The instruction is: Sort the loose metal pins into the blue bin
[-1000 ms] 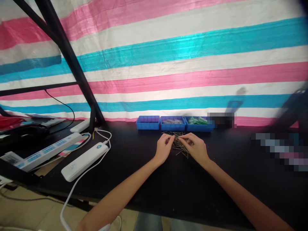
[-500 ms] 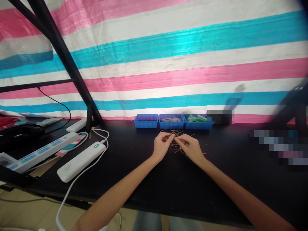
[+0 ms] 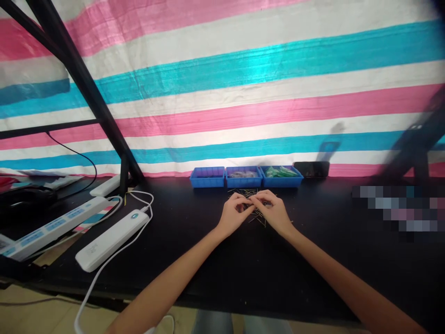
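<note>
1. Left hand [image 3: 233, 215], right hand [image 3: 274, 214]: fingertips pinched narrow, meeting; can't tell if holding anything.
2. Pile of thin pieces [image 3: 257, 217]: on table [image 3: 243, 264], beneath and around fingertips; neither hand clearly nearer.
3. Long axes: mixed directions.

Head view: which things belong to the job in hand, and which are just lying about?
Seem part of the job:
pile of thin sticks
left blue bin, close by
middle blue bin
right blue bin

Probably just lying about:
white power strip
white cabled device
dark slab
</note>
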Demonstrator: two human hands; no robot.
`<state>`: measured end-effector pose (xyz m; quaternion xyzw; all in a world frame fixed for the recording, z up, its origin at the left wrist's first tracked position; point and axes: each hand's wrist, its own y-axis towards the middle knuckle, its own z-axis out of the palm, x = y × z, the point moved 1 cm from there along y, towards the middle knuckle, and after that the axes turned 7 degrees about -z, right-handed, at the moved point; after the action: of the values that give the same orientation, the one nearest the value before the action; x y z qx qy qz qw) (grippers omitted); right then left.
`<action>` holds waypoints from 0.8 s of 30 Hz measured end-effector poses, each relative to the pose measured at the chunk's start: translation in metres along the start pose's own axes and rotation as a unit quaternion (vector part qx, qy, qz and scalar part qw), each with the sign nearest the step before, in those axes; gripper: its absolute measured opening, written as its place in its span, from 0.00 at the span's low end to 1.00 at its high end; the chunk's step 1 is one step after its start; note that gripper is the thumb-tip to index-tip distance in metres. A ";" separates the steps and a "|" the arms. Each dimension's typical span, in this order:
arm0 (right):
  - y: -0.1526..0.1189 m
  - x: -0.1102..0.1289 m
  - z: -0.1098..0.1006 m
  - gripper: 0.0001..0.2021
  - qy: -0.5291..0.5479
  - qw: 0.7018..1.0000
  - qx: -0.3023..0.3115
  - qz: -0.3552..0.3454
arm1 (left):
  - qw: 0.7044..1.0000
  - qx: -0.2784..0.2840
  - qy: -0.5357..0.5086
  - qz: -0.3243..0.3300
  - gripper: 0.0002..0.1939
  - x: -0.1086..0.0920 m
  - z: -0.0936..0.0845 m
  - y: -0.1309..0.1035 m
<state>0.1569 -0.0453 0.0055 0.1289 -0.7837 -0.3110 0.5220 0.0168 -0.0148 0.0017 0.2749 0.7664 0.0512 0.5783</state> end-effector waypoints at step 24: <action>0.010 -0.011 -0.026 0.11 -0.246 0.968 0.052 0.023 | 0.980 -0.159 0.110 -0.053 0.26 0.032 -0.060 0.061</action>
<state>0.1867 -0.0408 0.0105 0.0575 -0.9059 -0.2798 0.3127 -0.0221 0.0661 0.0178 0.1309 0.8208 0.1718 0.5289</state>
